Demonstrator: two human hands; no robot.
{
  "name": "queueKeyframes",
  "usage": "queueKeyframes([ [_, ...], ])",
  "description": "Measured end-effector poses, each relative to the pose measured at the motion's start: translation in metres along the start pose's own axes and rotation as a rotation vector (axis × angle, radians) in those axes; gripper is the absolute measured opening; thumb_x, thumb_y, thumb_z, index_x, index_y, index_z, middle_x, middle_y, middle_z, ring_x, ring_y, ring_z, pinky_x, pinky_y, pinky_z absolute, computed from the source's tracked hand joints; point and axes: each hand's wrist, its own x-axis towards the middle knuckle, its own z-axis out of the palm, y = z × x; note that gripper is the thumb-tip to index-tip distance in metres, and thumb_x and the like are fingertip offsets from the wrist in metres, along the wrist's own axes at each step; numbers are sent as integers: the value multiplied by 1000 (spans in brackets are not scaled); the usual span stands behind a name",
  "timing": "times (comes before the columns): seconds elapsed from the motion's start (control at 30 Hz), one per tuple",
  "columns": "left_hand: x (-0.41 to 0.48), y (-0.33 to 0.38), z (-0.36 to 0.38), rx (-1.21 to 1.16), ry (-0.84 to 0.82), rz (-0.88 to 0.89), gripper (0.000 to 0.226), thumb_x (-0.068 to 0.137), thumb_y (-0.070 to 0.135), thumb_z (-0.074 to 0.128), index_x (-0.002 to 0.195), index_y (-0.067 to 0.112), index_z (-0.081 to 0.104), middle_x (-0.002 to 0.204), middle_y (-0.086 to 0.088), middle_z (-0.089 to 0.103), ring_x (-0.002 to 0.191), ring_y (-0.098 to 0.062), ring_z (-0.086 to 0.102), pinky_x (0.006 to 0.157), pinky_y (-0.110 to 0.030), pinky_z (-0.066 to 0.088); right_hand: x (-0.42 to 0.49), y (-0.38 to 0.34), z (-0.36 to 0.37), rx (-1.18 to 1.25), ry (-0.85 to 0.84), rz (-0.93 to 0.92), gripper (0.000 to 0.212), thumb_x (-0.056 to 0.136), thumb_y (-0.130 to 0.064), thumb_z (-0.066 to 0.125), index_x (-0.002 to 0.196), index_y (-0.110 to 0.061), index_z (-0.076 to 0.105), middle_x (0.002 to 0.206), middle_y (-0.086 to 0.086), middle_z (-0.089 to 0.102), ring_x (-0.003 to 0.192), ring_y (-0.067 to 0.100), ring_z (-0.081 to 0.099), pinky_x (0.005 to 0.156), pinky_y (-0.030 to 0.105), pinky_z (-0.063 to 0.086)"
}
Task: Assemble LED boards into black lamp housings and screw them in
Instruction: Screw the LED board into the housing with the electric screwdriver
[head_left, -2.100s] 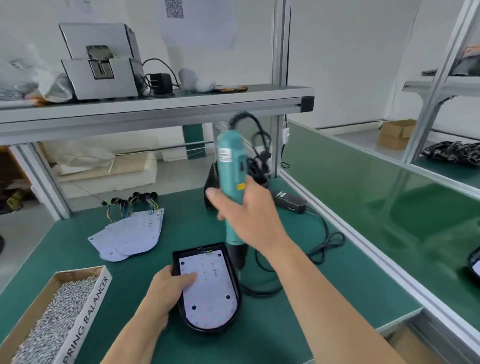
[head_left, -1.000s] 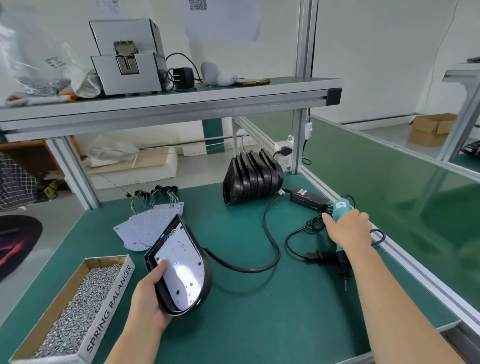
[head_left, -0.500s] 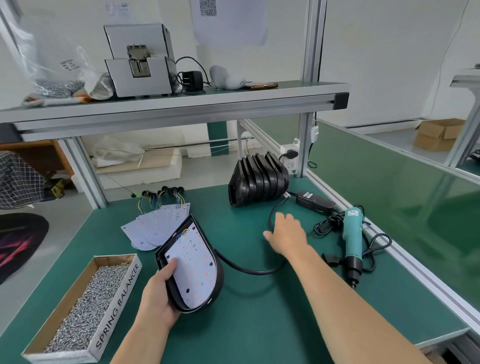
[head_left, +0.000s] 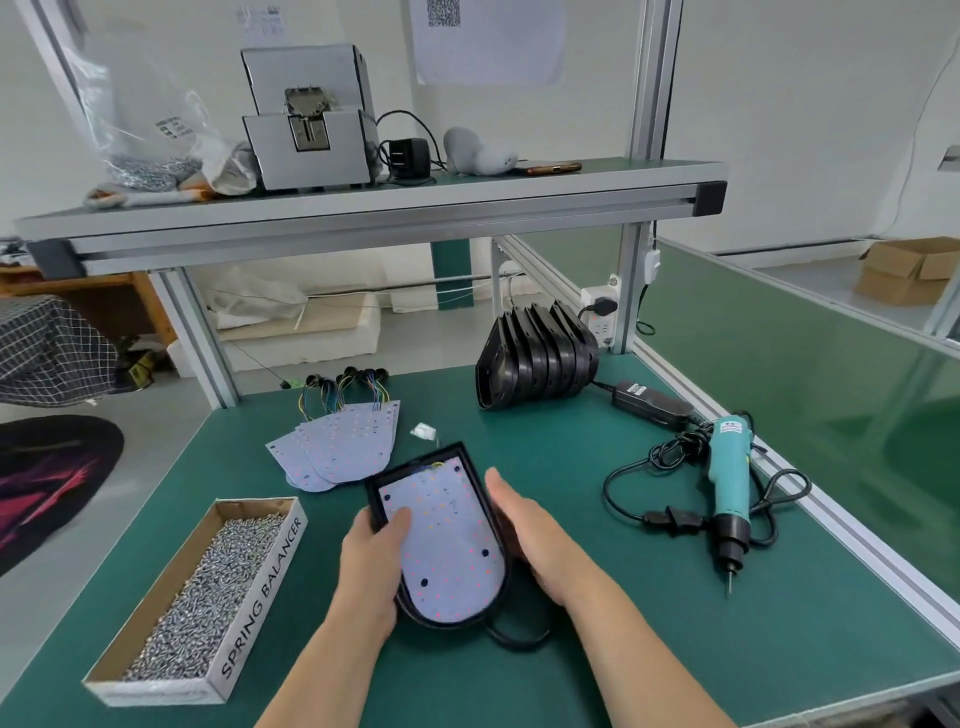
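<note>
Green bench mat keeps our cardboard box of silver screws handy at left. Our left hand pinches the black rounded lamp housing, thumb seating its white LED board. Our right hand, fingers straight, steadies the side. Our teal electric screwdriver waits at right.

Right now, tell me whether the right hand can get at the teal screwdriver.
Probably yes: the screwdriver lies unheld on the mat to the right of the right hand, only its cable between. That hand must leave the lamp housing it touches.
</note>
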Motion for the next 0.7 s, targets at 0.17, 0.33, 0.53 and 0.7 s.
queueKeyframes([
  [0.17,2,-7,2,153,-54,61,10,98,20,61,107,17,64,109,-6,74,106,-31,68,97,-55,52,4,4,-3,-207,82,-78,29,81,-6,75,108,-11,66,110,4,75,102,20,71,94,39,57],
  [0.33,-10,-10,0,163,-61,192,46,101,55,41,128,25,63,128,10,67,124,-13,59,108,-42,44,3,9,-7,-69,116,-127,30,82,3,72,108,-10,68,108,5,76,99,20,73,88,33,58],
  [0.53,-12,-15,3,169,11,261,60,87,65,37,127,27,61,121,-1,67,117,-20,62,110,-47,43,-7,8,-10,34,222,-204,27,81,6,67,99,-14,70,96,-2,76,85,11,70,80,27,57],
  [0.7,-5,-19,4,201,22,295,39,102,46,40,112,21,68,103,-2,74,101,-21,70,99,-45,50,-22,-1,-18,-6,268,-247,18,79,3,66,88,-12,65,76,-7,61,69,10,53,66,24,45],
])
